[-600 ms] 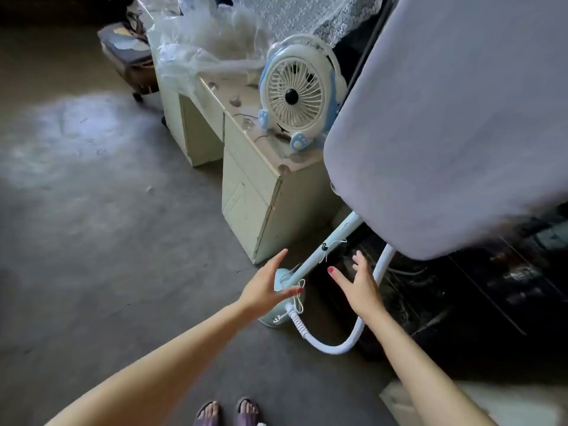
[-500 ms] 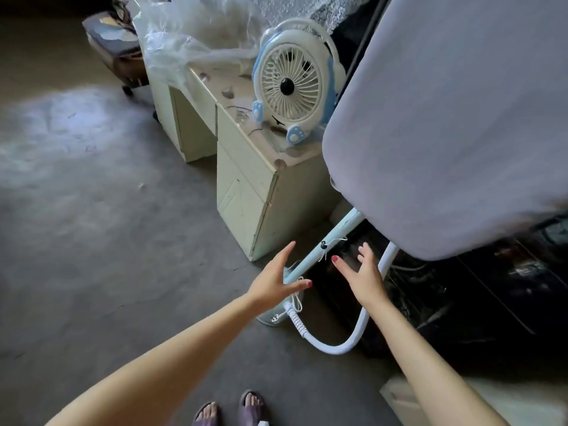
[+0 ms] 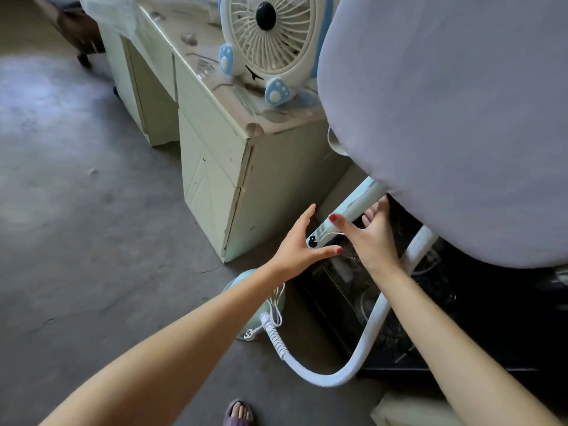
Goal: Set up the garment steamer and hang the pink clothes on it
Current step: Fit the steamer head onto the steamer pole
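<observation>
**Desk editor:** Head view, floor level: where is the steamer, and which way does it run from your hands?

**Caption writer:** You stand over the garment steamer, its round base (image 3: 246, 281) on the concrete floor (image 3: 76, 241) just beside the corner of the cream desk (image 3: 215, 186). Its pale blue pole (image 3: 347, 207) leans up and to the right from the base, its long axis running from lower left to upper right, and its top vanishes under the grey padded board (image 3: 445, 118). The white hose (image 3: 368, 333) loops from the base across the floor and climbs on the right.

**Desk editor:** Which hand is nearer the pole?

**Caption writer:** Your right hand (image 3: 372, 238). It reaches the pole from the right, thumb over the near side and fingers reaching round behind; whether they have closed on it I cannot tell. Your left hand (image 3: 296, 247) comes in from the left, spread wide, thumb pointing at the pole's black knob (image 3: 312, 241), palm facing the pole and holding nothing.

**Desk editor:** So the next move?

**Caption writer:** By my reading, you are about to take the pole with both hands, one on each side, and bring it upright. A grip should wrap across that slanted axis, and the lift has to clear the board's edge above.

**Desk editor:** And the pink clothes?

**Caption writer:** Not in view. A blue-and-white fan (image 3: 270, 41) stands on the desk.
</observation>
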